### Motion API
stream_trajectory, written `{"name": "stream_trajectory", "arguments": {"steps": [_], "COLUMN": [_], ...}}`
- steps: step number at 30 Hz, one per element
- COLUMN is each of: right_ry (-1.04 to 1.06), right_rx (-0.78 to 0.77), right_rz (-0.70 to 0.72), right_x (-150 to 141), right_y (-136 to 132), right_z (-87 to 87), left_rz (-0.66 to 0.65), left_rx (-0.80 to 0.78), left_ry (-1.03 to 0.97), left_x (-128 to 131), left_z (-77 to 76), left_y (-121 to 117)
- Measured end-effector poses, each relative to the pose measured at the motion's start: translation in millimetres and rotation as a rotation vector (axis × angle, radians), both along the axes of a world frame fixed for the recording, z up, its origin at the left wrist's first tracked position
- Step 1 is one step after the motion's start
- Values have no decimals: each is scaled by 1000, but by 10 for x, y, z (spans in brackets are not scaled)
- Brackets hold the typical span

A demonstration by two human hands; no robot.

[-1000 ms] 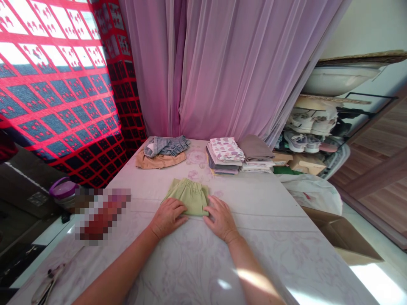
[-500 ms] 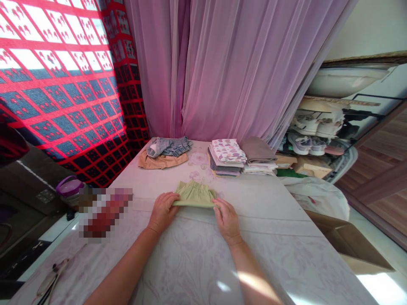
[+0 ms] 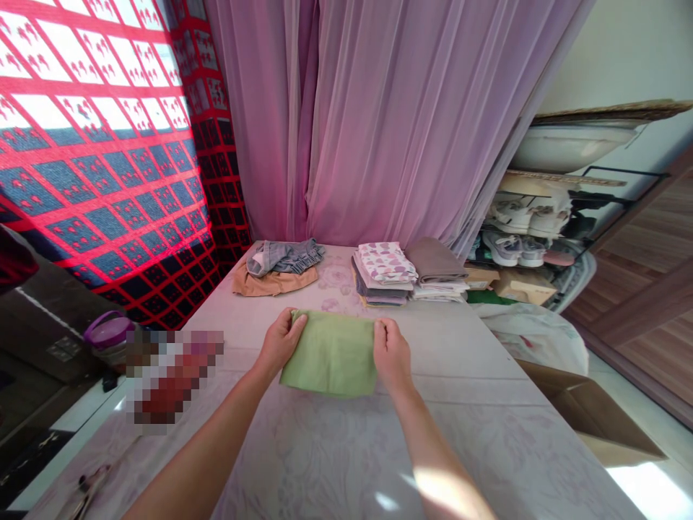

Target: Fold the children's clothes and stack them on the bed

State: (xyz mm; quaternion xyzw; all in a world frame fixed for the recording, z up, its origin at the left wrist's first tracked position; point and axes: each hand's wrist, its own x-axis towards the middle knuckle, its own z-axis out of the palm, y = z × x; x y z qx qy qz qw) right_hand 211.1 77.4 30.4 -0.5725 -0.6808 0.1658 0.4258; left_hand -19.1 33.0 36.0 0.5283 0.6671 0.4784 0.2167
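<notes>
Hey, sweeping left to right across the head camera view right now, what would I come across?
Purple-lidded bucket, left hand, folded green cloth, right hand, folded grey-brown cloth, open cardboard box.

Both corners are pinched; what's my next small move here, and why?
I'd lower the green cloth onto the tabletop, lower edge first. The left hand and right hand grip its two upper corners, the panel looks fairly flat between them, and its lower edge seems to hang just above the surface, so a gentle descent should lay it down smoothly.
</notes>
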Motion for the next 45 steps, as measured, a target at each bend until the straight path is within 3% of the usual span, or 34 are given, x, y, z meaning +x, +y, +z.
{"name": "stream_trajectory", "arguments": {"steps": [5, 8, 10, 13, 16, 21, 27, 31, 34, 37, 40, 45], "right_ry": [-184, -237, -270, -351, -481, -623, -632, -614, -571, -513, -452, -438], "right_rx": [-334, -243, -134, -38, -68, -199, -248, -245, -232, -186, -43, 158], "right_rz": [-13, -56, -17, 167, 319, 331, 322, 309, 308, 268, 242, 457], "right_x": [-76, -59, -96, -272, -482, -538, -454, -467, -473, -456, -398, -268], "right_y": [238, 214, 164, 100, 56, 6, 9, 20, 31, 7, -102, -383], "right_z": [-208, -283, -253, -171, -190, -391, -415, -416, -439, -462, -474, -483], "left_rz": [112, 137, 88, -57, -151, -205, -300, -465, -500, -489, -463, -364], "left_rx": [-210, -220, -154, -50, -112, -226, -226, -111, -24, 15, 10, 70], "left_ry": [133, 194, 328, 643, 781, 746, 551, 415, 396, 438, 539, 690], "left_x": [-86, -129, -94, 60, 249, 356, 142, -123, -251, -262, -190, -50], "left_z": [-259, -329, -328, -318, -366, -547, -620, -591, -579, -571, -551, -450], "left_y": [229, 197, 151, 115, 113, 87, 100, -67, -287, -458, -524, -500]}}
